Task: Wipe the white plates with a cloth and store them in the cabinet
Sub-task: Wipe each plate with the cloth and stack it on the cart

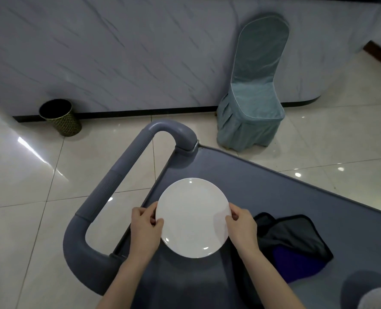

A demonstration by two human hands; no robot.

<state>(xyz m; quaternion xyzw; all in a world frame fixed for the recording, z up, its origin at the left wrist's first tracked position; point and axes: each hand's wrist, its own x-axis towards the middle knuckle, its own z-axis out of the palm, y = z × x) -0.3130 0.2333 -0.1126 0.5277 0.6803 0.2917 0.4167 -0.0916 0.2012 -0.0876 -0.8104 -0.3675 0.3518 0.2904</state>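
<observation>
A round white plate (pixel 193 216) is held level above the near left corner of a grey cart top (pixel 296 197). My left hand (pixel 145 226) grips its left rim, thumb on the upper face. My right hand (pixel 242 226) grips the right rim the same way. A dark grey and blue cloth (pixel 294 241) lies crumpled on the cart just right of my right hand. No cabinet is in view.
The cart's thick grey handle (pixel 109 190) loops out to the left. On the glossy tiled floor stand a dark waste bin (pixel 61 117) by the marbled wall and a teal-covered chair (pixel 252 97). A grey rounded object (pixel 379 297) shows at the bottom right corner.
</observation>
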